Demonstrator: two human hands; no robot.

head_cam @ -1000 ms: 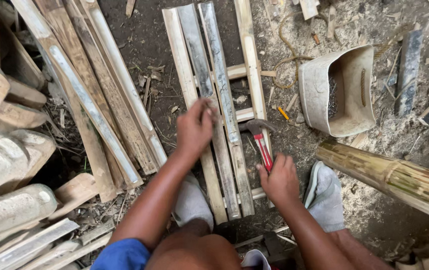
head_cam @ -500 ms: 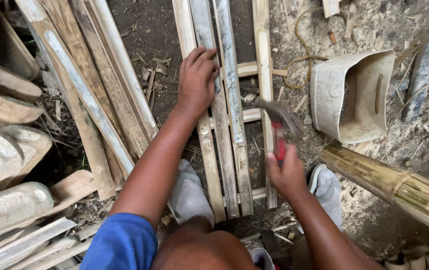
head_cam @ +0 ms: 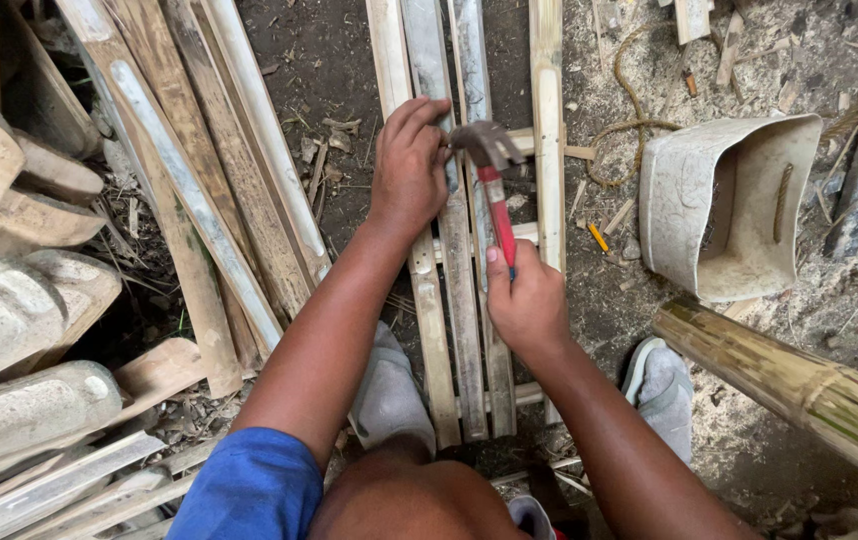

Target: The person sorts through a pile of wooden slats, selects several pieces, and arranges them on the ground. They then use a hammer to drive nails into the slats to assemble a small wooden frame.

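Note:
My right hand (head_cam: pixel 526 299) grips the red handle of a claw hammer (head_cam: pixel 490 170); its metal head is down on the bamboo slats right beside my left fingertips. My left hand (head_cam: pixel 408 166) presses flat on the slats, fingers curled near the hammer head; whether it pinches a nail I cannot tell. The frame of split bamboo slats (head_cam: pixel 442 290) lies on the dirt, long strips over cross pieces, running away from me between my feet.
A cut white plastic container (head_cam: pixel 724 205) lies to the right with a rope by it. A thick bamboo pole (head_cam: pixel 799 385) slants across the lower right. Loose bamboo strips (head_cam: pixel 199 180) and split bamboo chunks (head_cam: pixel 19 310) pile up on the left. Grey shoes (head_cam: pixel 661 385) flank the frame.
My left hand slid further up the slats. The hammer came off the slats, swung up, and its head now sits down next to my left fingers.

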